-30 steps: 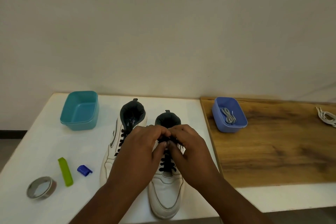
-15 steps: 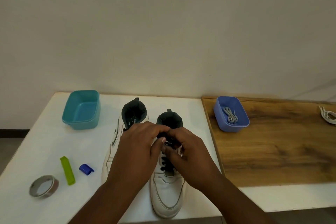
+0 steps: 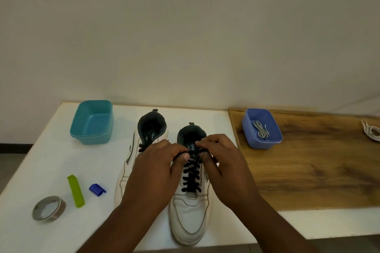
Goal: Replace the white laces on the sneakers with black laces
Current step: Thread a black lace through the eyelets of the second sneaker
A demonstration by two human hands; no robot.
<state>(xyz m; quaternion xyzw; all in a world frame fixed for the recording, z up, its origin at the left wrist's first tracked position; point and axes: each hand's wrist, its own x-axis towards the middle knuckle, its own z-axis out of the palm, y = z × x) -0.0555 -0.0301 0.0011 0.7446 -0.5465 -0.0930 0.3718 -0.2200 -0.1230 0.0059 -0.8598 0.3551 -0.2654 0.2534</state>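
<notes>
Black lace (image 3: 192, 174) already crosses every visible eyelet of the right sneaker (image 3: 190, 209) on the worktop (image 3: 47, 162), and the left hand (image 3: 156, 172) and right hand (image 3: 224, 166) each pinch an end at the tongue, so knotting likely comes next.

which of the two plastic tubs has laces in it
The blue-violet tub on the wooden board holds a pale coiled lace. The teal tub, left of the sneakers, shows only its bare floor.
</notes>
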